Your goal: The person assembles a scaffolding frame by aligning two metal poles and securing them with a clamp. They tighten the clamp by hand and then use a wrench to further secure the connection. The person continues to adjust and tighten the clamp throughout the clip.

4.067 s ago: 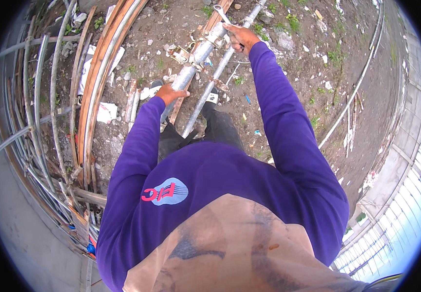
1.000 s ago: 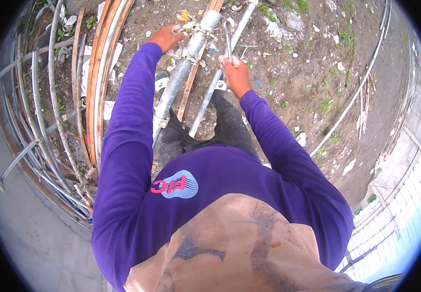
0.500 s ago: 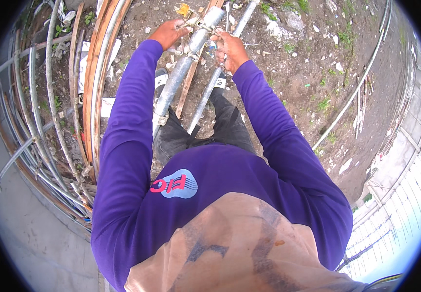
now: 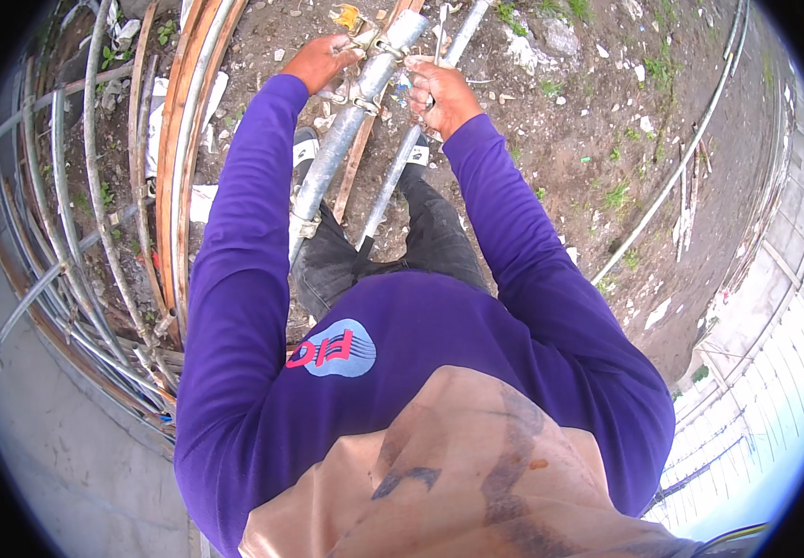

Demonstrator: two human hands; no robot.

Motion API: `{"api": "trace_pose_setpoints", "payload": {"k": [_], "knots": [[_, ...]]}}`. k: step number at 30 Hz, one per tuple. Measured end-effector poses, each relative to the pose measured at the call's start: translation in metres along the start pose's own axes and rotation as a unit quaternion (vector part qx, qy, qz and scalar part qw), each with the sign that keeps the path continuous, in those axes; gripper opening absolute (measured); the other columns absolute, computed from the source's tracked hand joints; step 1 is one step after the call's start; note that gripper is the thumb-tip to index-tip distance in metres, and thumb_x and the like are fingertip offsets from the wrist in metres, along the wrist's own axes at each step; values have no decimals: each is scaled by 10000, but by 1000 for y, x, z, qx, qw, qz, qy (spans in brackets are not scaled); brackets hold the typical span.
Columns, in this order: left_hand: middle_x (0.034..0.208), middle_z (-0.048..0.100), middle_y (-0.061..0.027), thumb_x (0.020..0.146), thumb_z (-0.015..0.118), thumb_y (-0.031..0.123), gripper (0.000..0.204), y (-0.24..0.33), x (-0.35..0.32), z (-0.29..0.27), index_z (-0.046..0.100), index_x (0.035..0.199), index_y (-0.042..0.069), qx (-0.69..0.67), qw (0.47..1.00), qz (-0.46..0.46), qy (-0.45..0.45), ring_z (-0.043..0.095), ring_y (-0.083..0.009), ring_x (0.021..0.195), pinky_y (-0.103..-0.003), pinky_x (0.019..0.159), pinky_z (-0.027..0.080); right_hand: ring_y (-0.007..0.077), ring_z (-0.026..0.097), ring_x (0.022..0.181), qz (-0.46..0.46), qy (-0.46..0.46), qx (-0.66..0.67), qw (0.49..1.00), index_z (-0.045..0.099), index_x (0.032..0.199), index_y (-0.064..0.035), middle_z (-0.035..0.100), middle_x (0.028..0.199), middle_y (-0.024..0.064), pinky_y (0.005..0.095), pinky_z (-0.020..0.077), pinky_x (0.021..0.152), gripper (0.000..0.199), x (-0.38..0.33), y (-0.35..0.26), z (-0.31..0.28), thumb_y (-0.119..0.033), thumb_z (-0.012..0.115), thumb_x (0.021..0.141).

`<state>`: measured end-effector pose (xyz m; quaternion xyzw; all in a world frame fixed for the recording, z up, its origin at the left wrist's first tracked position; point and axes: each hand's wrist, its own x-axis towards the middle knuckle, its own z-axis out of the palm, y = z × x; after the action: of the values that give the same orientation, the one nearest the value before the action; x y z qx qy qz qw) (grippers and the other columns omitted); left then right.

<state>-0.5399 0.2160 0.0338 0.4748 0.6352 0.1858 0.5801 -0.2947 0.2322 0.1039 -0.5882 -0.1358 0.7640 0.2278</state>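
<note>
The person stands over 2 grey metal pipes that run away from the feet across bare, littered dirt. The thicker pipe (image 4: 346,139) lies to the left, and near its far end a metal clamp (image 4: 376,46) wraps around it. The left hand (image 4: 320,58) sits just left of that clamp, fingers curled against the pipe and the clamp's fitting; whether it truly grips or only presses I cannot tell. The right hand (image 4: 444,93) is closed into a fist on the pipe's right side, touching the thinner pipe (image 4: 397,172) and holding a slim metal tool (image 4: 439,23) that sticks up past the knuckles. So the clamp lies between the 2 hands, slightly beyond them.

A small yellow object (image 4: 346,17) lies on the ground just beyond the clamp. To the left, a stack of curved metal bars (image 4: 67,205) and rusty hoops (image 4: 174,158) rests at the edge of a concrete slab. A long thin pipe (image 4: 672,177) lies well apart on the right.
</note>
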Motion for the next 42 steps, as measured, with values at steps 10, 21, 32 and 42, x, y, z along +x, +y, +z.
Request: {"api": "trace_pose_setpoints", "payload": {"k": [10, 21, 32, 42], "knots": [[1346, 589, -206, 930, 684, 460, 736, 10, -6, 3, 479, 1449, -20, -16, 1000, -10, 14, 679, -266, 1050, -344, 701, 612, 80, 397, 451, -182, 31, -64, 981, 648, 1112, -3, 466, 615, -42, 247, 337, 410, 230, -1, 25, -6, -187, 657, 974], [1294, 630, -178, 929, 690, 467, 744, 17, -12, 1, 478, 1454, -15, -22, 999, -22, 8, 677, -219, 1007, -307, 663, 595, 96, 272, 432, -14, 9, -32, 999, 642, 1053, -30, 273, 553, -70, 295, 272, 441, 408, 8, 21, -4, -398, 467, 1057], [1290, 627, -197, 920, 679, 513, 770, 19, -12, -2, 484, 1449, -11, -7, 1000, -21, -5, 690, -237, 1001, -318, 689, 594, 92, 351, 460, -13, -5, -9, 1000, 636, 1052, -12, 351, 581, -54, 279, 288, 436, 250, 9, 15, -4, -252, 572, 1021], [1288, 625, -206, 924, 623, 581, 791, 17, -15, 1, 484, 1459, 16, 20, 1000, -4, 21, 689, -244, 991, -325, 738, 591, 78, 342, 418, -128, -20, 20, 991, 595, 1052, -75, 375, 542, -51, 267, 338, 424, 102, 5, 23, 2, -129, 641, 977]]}}
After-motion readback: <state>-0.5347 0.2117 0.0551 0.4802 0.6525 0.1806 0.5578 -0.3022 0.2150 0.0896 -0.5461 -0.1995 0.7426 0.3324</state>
